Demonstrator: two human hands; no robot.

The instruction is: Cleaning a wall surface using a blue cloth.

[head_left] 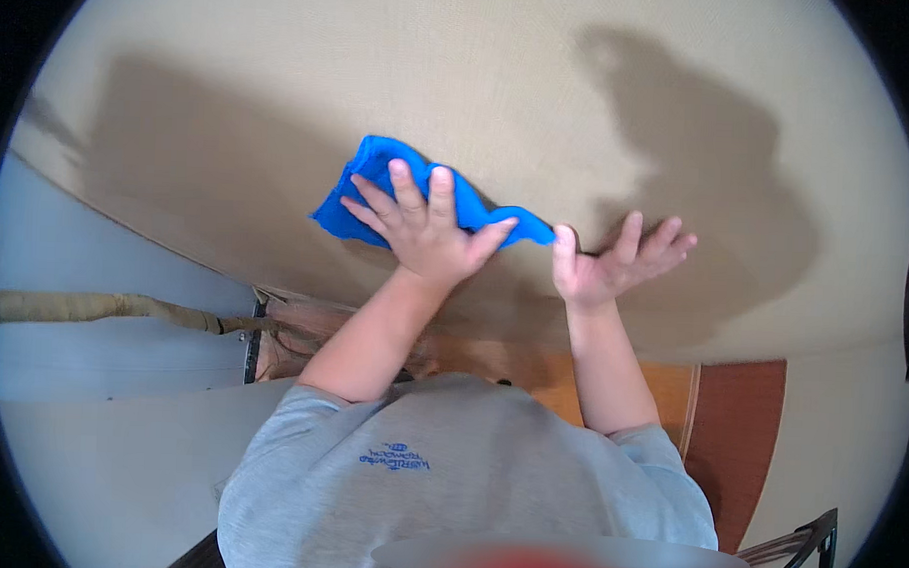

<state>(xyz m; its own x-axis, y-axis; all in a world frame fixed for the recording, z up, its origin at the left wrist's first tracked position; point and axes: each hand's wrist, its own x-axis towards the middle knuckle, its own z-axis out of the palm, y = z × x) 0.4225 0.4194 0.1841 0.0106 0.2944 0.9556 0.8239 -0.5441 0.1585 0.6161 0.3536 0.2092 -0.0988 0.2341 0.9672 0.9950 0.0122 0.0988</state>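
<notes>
Blue cloth (467,202), lying on a broad beige surface (462,64), at 11 o'clock from the centre of the view. Its wide, folded end points toward 10 o'clock, and from there it narrows in a wavy, rumpled strip to a tapered tip between 3 and 4 o'clock. The left hand (428,236) rests palm down over the cloth, fingers spread wide toward 11 and 12 o'clock; its thumb reaches out toward 2 o'clock and lies across the narrower stretch. The right hand (600,276), just short of 3 o'clock from the centre, is likewise spread wide, its fingers fanned toward 1 and 2 o'clock and its grasp bare of any object. Its upright thumb stands at the tapered tip of the cloth; whether skin and fabric touch there cannot be told. Both forearms rise from a grey shirt (488,465) at 6 o'clock, which bears a small blue print. Dark shadows fall on the beige surface at 10 and 1 o'clock. At the periphery, a beige wrapped rod (83,308) runs in at 9 o'clock before a pale blue surface (106,242), while a reddish-brown panel (734,444) and a dark slatted frame (821,537) occupy 4 o'clock.
</notes>
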